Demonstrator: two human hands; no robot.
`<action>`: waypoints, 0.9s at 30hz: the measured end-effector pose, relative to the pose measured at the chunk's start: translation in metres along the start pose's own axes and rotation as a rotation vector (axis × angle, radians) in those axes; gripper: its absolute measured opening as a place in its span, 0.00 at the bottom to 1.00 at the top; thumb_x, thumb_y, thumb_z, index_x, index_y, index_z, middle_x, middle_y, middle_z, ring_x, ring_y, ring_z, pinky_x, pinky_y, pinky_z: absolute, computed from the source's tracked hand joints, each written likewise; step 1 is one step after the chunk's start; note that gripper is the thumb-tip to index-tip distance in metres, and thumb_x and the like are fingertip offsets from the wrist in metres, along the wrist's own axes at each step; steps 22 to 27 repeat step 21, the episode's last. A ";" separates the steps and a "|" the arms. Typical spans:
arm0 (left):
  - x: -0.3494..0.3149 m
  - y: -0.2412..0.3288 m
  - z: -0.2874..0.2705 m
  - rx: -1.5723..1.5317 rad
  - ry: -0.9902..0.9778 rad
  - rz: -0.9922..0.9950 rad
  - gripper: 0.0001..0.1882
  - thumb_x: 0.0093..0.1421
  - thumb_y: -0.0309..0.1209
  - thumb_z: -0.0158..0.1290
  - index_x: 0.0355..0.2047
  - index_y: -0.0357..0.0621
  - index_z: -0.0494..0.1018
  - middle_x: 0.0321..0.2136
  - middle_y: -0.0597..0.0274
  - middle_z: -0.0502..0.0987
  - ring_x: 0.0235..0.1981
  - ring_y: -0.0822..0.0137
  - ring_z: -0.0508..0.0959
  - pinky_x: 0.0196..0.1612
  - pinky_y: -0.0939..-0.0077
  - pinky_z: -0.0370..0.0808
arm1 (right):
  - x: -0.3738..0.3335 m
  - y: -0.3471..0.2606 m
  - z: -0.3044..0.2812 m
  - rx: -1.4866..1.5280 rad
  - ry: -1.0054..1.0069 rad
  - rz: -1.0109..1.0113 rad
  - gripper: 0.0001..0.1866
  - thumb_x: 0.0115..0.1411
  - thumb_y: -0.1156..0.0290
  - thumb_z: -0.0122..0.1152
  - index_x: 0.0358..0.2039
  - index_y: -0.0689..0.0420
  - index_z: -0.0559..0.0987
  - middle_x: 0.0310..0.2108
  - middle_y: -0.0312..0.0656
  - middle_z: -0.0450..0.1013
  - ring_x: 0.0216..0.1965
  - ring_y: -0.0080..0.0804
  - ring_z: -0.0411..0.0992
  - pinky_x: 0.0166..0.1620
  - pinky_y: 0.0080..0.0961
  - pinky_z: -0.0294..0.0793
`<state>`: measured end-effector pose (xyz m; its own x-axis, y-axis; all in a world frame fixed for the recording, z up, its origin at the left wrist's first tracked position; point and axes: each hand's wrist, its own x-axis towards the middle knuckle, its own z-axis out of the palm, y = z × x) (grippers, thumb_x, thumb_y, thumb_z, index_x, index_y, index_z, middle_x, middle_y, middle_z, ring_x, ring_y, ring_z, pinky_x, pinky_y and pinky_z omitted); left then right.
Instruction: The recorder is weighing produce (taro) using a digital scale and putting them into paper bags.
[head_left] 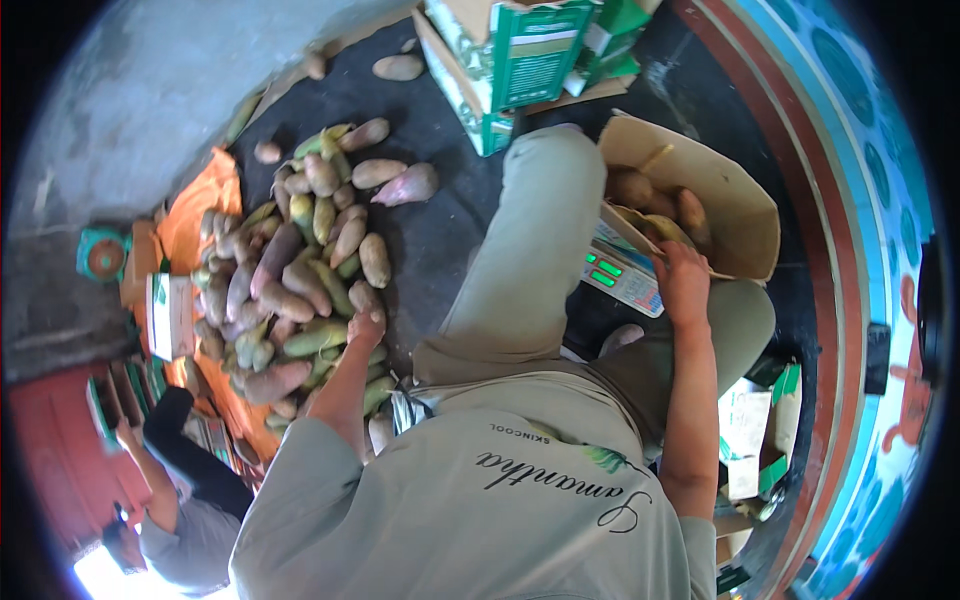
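Observation:
Beside me on the left, a wide heap of oblong, tuber-like vegetables (285, 297), brown, green and purplish, lies on dark sheeting. My left hand (368, 324) is at the heap's near right edge, its fingers closed round a brown oblong vegetable (364, 296). To my right, an open cardboard box (745, 225) rests at a digital scale (630, 287) with green-lit displays. Several brown vegetables (690, 212) sit inside it. My right hand (683, 275) grips the box's near rim; its fingertips reach just over the edge.
Green and white cartons (540, 60) stand ahead. Loose vegetables (398, 67) lie beyond the heap, and orange sheeting (205, 195) borders it. Another person (185, 530) works at the lower left beside more cartons. A torn carton (760, 425) is behind my right arm, near the painted wall.

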<state>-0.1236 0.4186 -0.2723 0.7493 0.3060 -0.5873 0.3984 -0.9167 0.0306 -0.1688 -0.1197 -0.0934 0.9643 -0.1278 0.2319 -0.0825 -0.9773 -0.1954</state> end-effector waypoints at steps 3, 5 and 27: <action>-0.016 -0.004 0.001 0.107 -0.031 -0.021 0.27 0.54 0.39 0.48 0.56 0.61 0.62 0.56 0.60 0.62 0.60 0.59 0.59 0.58 0.64 0.61 | 0.001 -0.002 -0.001 -0.002 0.004 -0.018 0.10 0.49 0.68 0.61 0.33 0.54 0.75 0.29 0.42 0.73 0.34 0.41 0.70 0.38 0.36 0.66; -0.018 -0.015 0.008 0.099 -0.026 -0.062 0.27 0.54 0.39 0.48 0.56 0.60 0.62 0.57 0.60 0.62 0.60 0.59 0.59 0.58 0.63 0.61 | 0.002 -0.003 0.001 -0.002 -0.013 -0.037 0.10 0.50 0.68 0.61 0.32 0.55 0.75 0.29 0.42 0.73 0.34 0.41 0.70 0.38 0.37 0.66; -0.030 -0.057 0.030 0.129 -0.205 -0.162 0.31 0.54 0.36 0.50 0.59 0.56 0.57 0.59 0.54 0.58 0.61 0.56 0.58 0.60 0.61 0.58 | 0.003 0.000 0.004 -0.052 -0.099 0.014 0.09 0.52 0.68 0.60 0.33 0.55 0.75 0.30 0.43 0.73 0.36 0.41 0.70 0.38 0.36 0.67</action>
